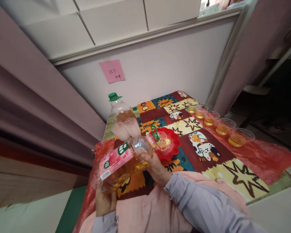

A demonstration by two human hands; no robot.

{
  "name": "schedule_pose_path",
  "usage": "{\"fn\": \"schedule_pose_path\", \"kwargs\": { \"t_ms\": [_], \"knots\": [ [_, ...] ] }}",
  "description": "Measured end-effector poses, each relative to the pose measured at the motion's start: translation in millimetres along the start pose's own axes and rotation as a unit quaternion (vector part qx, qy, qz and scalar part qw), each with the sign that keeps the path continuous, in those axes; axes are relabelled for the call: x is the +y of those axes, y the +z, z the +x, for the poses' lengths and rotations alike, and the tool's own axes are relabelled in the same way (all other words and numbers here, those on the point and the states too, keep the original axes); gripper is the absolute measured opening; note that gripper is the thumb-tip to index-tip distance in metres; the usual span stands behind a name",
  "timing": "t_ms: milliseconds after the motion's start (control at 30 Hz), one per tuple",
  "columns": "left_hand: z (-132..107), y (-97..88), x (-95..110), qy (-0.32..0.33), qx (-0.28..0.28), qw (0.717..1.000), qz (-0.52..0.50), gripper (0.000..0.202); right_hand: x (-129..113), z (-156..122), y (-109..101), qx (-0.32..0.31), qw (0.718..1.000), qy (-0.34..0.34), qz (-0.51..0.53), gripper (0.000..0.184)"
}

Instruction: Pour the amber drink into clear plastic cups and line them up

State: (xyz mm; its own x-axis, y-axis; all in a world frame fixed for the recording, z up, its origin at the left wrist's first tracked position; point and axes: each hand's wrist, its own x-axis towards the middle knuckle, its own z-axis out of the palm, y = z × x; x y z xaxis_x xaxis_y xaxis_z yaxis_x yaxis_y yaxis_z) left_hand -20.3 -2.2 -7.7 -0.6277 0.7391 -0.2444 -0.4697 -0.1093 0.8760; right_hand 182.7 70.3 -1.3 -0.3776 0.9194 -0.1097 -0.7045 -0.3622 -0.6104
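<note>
I hold a clear plastic bottle [122,161] of amber liquid with a pink label, tipped on its side with its neck toward the right. My left hand [104,200] is closed under its base. My right hand [156,168] is wrapped round the bottle near the neck. The bottle mouth, with a green ring, points at a small clear cup [162,138] standing on a red plate [172,144]. Pink cloth lies over my lap below the hands.
A second bottle [118,108] with a green cap stands at the table's back left, with two stacked clear cups [126,129] beside it. Several cups of amber liquid [223,127] line the right side. A patterned cloth [208,149] covers the table; a pink note [112,71] hangs on the wall.
</note>
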Motion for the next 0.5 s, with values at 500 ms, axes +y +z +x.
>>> {"fn": "schedule_pose_path", "kwargs": {
  "t_ms": [500],
  "knots": [
    [-11, 9.8, 4, 0.020, -0.017, 0.999, 0.022, 0.047, -1, -1, 1, -0.005, 1.000, 0.001, 0.001, 0.085]
  ]
}}
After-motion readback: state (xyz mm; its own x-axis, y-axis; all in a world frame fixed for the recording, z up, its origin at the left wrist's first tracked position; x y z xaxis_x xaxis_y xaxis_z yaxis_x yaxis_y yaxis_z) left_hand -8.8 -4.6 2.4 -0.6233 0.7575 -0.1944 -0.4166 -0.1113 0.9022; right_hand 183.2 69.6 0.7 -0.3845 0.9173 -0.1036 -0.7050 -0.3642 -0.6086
